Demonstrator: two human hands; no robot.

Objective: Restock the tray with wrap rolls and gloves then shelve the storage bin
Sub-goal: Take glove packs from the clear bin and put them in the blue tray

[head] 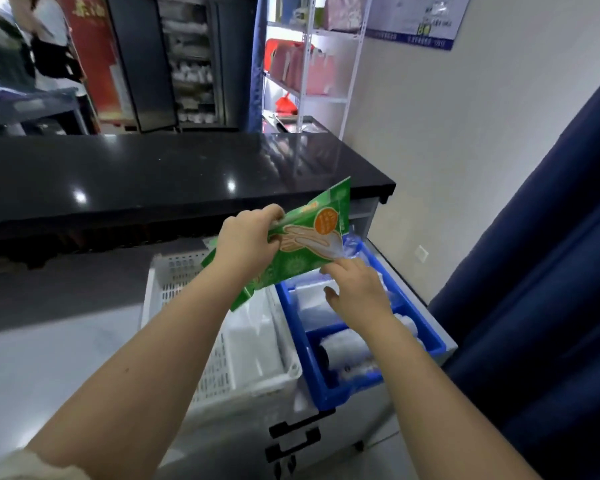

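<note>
My left hand (248, 242) grips a stack of green glove packets (312, 233), held tilted above the gap between a white perforated storage bin (222, 372) and a blue tray (329, 396). My right hand (355, 287) hovers over the blue tray with fingers spread, its fingertips touching the lower edge of the front packet. Clear wrap rolls (347, 351) lie in the tray's near compartment. White plastic bags (250, 330) lie in the white bin.
Both containers rest on a grey cabinet top (243, 434) with black handles at its front. A black glossy counter (174, 174) runs behind. A dark blue curtain (541, 306) hangs at the right. A white shelf unit (309, 67) stands at the back.
</note>
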